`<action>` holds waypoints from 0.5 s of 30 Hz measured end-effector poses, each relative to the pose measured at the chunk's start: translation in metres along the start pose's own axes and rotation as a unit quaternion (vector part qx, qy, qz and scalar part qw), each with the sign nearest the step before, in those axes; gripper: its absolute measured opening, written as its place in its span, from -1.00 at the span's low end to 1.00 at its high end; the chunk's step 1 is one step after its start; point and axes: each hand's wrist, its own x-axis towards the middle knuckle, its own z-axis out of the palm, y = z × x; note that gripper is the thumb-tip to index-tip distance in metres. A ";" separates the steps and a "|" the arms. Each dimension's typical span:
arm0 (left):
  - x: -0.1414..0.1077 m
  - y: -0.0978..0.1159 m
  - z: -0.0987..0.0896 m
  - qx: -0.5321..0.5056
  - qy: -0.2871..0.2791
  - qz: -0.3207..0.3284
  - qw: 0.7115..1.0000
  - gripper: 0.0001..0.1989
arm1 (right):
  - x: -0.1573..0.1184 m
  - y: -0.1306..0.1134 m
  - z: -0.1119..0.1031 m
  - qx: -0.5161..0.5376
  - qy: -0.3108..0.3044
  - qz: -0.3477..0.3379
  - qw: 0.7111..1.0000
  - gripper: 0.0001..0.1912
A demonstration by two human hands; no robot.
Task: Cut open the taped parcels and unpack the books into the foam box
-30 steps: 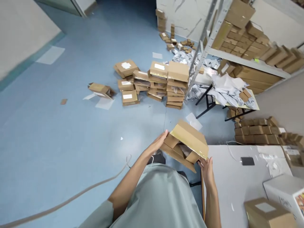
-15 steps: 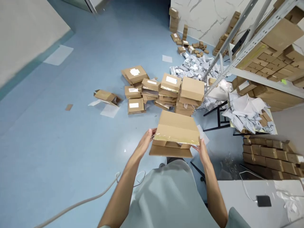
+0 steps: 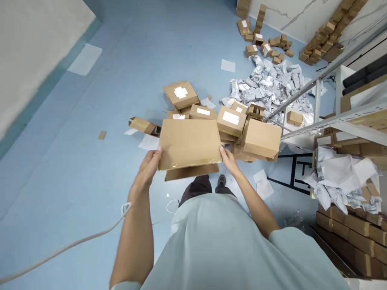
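Observation:
Between both hands I hold a brown cardboard box (image 3: 190,141), its near flap standing out below the taped edge. My left hand (image 3: 148,167) is closed on the box's left side, with the fingers partly hidden behind it. At the right near corner, my right hand (image 3: 229,160) grips it with the thumb on the face. Just beyond the held box stand stacked cardboard boxes, among them a white-labelled box (image 3: 232,120) and a plain box (image 3: 262,138). An opened box (image 3: 144,125) lies on the floor to the left.
A heap of grey-white plastic mailing bags (image 3: 269,86) covers the floor at the back right. Metal shelving (image 3: 335,121) stands at the right, with a bag-covered table (image 3: 344,177) below it. A pale cable (image 3: 69,246) runs along the left. Paper sheets (image 3: 85,59) lie about.
The held box has moved left and outward from my body, still in both hands, and its broad face now shows more fully. My view has shifted as well.

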 end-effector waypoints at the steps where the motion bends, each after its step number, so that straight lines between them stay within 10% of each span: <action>1: 0.028 0.006 -0.001 -0.004 0.002 -0.020 1.000 -0.45 | 0.025 -0.005 0.013 -0.012 -0.005 -0.005 1.000 -0.24; 7: 0.203 0.039 0.012 0.003 -0.006 -0.047 0.999 -0.60 | 0.153 -0.019 0.079 0.000 0.010 0.029 1.000 -0.35; 15: 0.375 0.053 0.086 0.038 -0.113 -0.004 0.993 -0.55 | 0.275 -0.009 0.111 -0.018 0.082 0.105 0.991 -0.41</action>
